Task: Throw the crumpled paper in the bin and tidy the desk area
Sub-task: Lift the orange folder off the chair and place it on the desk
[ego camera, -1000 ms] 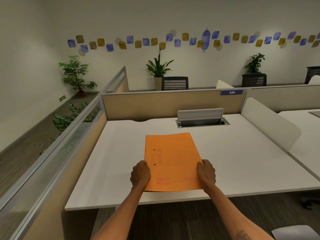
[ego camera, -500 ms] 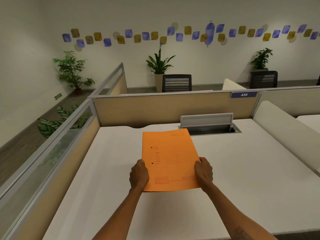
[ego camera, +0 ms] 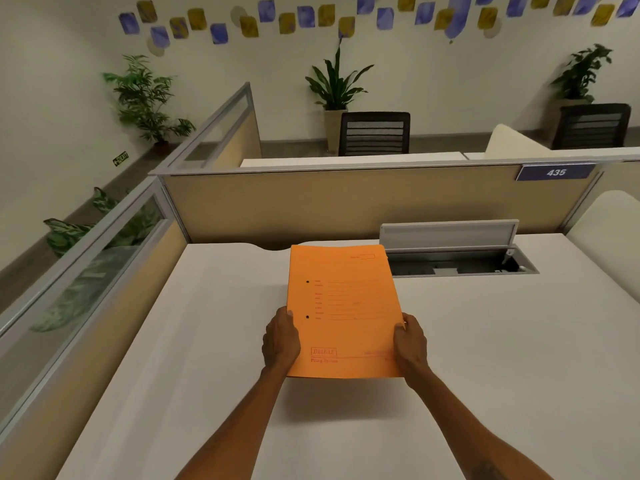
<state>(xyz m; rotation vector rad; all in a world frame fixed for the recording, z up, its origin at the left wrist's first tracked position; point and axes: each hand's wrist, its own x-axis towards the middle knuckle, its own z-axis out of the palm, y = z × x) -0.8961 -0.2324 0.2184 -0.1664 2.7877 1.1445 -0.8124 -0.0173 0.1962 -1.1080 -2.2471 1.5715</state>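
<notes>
Head view: both hands hold a flat orange card file folder [ego camera: 341, 310] w/ red print, mid-frame, over the white desk top [ego camera: 502, 341]. Left hand [ego camera: 281, 341] is wrapped round the folder's left edge near its lower corner; right hand [ego camera: 410, 344] is wrapped round the right edge, thumb on top. Fingers under the folder are hidden, but both are closed onto it. Whether the folder's underside touches the desk or floats just above, can't tell.

To do this step well, prob: keep it level, lower it flat, square its edges to the desk, clear of the open grey cable tray [ego camera: 457, 261] at centre-right.

No crumpled paper or bin in frame.
</notes>
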